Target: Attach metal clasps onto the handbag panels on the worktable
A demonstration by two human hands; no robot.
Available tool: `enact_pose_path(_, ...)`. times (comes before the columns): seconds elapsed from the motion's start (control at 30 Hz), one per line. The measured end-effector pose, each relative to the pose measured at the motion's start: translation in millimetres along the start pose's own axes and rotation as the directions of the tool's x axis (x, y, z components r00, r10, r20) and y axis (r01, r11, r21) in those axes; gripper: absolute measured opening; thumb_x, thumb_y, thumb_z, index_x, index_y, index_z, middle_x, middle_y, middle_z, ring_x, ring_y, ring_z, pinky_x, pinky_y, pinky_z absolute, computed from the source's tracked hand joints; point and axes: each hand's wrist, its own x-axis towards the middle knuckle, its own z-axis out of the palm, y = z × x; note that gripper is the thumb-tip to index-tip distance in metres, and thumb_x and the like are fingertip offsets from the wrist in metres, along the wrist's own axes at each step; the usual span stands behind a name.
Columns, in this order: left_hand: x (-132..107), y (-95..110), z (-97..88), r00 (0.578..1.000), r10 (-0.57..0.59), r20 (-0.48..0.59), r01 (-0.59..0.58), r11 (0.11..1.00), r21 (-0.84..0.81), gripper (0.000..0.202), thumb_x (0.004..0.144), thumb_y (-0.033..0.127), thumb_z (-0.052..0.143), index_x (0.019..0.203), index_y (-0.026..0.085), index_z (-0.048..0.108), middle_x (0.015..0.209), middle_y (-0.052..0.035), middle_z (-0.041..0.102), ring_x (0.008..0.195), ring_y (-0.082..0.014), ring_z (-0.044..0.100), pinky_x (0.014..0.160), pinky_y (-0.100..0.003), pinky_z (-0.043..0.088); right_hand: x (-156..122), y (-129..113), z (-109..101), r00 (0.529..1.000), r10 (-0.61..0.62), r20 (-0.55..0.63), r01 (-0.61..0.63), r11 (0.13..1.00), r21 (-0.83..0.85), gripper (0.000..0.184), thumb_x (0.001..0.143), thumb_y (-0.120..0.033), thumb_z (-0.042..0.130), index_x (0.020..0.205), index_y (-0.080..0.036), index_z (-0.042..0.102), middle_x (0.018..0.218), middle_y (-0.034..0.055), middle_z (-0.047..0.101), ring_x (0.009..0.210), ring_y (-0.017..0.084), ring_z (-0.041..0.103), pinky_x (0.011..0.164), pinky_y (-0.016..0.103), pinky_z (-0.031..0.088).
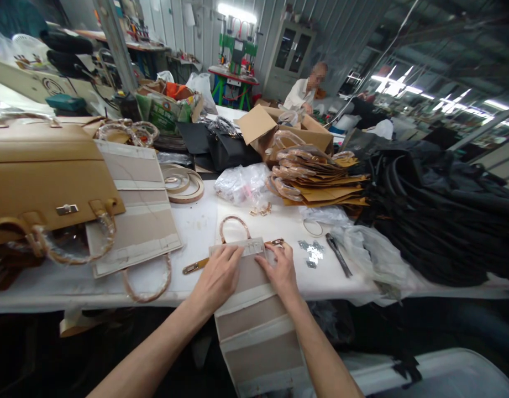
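A long beige bag panel [254,326] with a brown handle [234,220] at its far end hangs over the table's front edge. My left hand [221,272] lies with fingers stretched out on the panel's far edge. Beside its wrist, a tan strap with a metal plate [192,267] sticks out to the left. My right hand [282,270] grips the panel's right corner, thumb on top; its other fingers partly hide behind the edge. Just past those fingertips shows another metal-tipped strap end [274,242]. Small metal plates [312,254] lie to the right.
A tan handbag [51,171] and another beige panel [142,221] occupy the left. Stacked brown pieces with wrapped handles [316,177], a cardboard box [304,132] and a black heap [440,210] stand right. A dark tool [338,254] lies near plastic film [370,254]. A co-worker [299,94] is behind.
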Motion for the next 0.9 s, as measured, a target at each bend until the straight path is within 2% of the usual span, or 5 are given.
enact_pose_path(0.17,35.8,21.2,20.3,0.995,-0.067,0.068,0.062,0.995,0.072,0.034,0.095,0.023,0.059,0.128,0.017,0.058,0.125,-0.0144,0.064,0.114,-0.0316,0.059,0.099,-0.048,0.054,-1.8,-0.8,-5.6,0.987,-0.139,-0.084,0.13,0.986,-0.108,0.06,0.094,-0.058,0.069,0.142,-0.023,0.061,0.168,0.0156,0.021,0.144,0.036,0.041,0.118,0.057,0.042)
enact_pose_path(0.37,42.7,21.3,27.2,0.989,-0.142,0.034,0.134,0.976,0.17,0.033,0.096,0.035,0.063,0.126,0.021,0.057,0.117,-0.0104,0.063,0.108,-0.0287,0.06,0.09,-0.041,0.055,20.0,4.4,-12.0,0.934,-0.308,0.183,0.31,0.951,0.017,0.044,0.104,-0.034,0.058,0.148,-0.028,0.058,0.156,0.0126,0.047,0.14,0.03,0.049,0.122,0.054,0.04)
enact_pose_path(0.53,41.5,18.0,30.0,0.988,-0.151,0.029,0.145,0.975,0.166,0.04,0.094,0.037,0.07,0.128,0.021,0.057,0.124,-0.0111,0.062,0.11,-0.0278,0.062,0.089,-0.04,0.056,45.2,-0.9,-23.2,0.881,-0.316,0.353,0.277,0.948,0.157,0.039,0.099,-0.03,0.066,0.139,-0.033,0.067,0.144,0.0084,0.057,0.137,0.027,0.053,0.122,0.048,0.042)
enact_pose_path(0.7,48.3,17.0,27.0,0.985,-0.157,0.071,0.144,0.976,0.161,0.034,0.093,0.037,0.072,0.121,0.02,0.064,0.132,-0.0125,0.06,0.106,-0.0269,0.067,0.086,-0.039,0.059,61.6,1.9,-30.7,0.85,-0.307,0.428,0.237,0.949,0.209,0.034,0.094,-0.03,0.074,0.129,-0.03,0.074,0.14,0.0088,0.059,0.134,0.027,0.055,0.12,0.046,0.043)
enact_pose_path(0.9,57.7,10.8,27.9,0.984,-0.156,0.087,0.148,0.985,0.092,0.04,0.087,0.044,0.078,0.118,0.021,0.067,0.128,-0.009,0.063,0.108,-0.0272,0.07,0.086,-0.038,0.06,78.0,9.7,-32.8,0.818,-0.219,0.531,0.087,0.961,0.264,0.035,0.087,-0.033,0.082,0.121,-0.028,0.078,0.136,0.0084,0.062,0.123,0.025,0.062,0.101,0.04,0.053)
